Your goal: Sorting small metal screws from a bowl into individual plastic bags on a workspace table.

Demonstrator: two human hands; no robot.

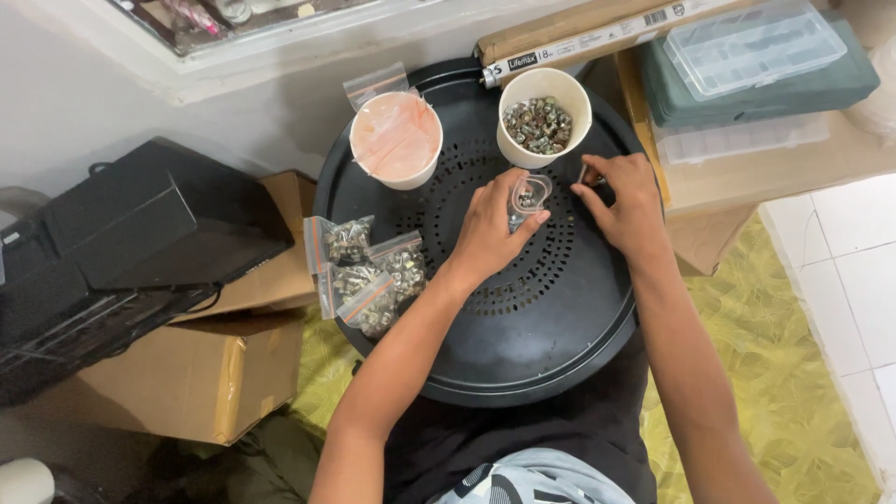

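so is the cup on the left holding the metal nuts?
No, the left cup holds clear bags; the metal nuts fill the right cup.

A pale wall (84, 84) runs along the top left, with a white window ledge (308, 51) above it. Below the wall, on the left, a black case (121, 243) rests on brown cardboard boxes (201, 373). The floor wears a yellow-green patterned mat (793, 373), and white tiles (854, 271) show at the right edge. At the upper right, a long cardboard carton (579, 33) lies beside a dark green case (765, 89) topped by a clear plastic organiser box (751, 42). Soft, even daylight fills the room.
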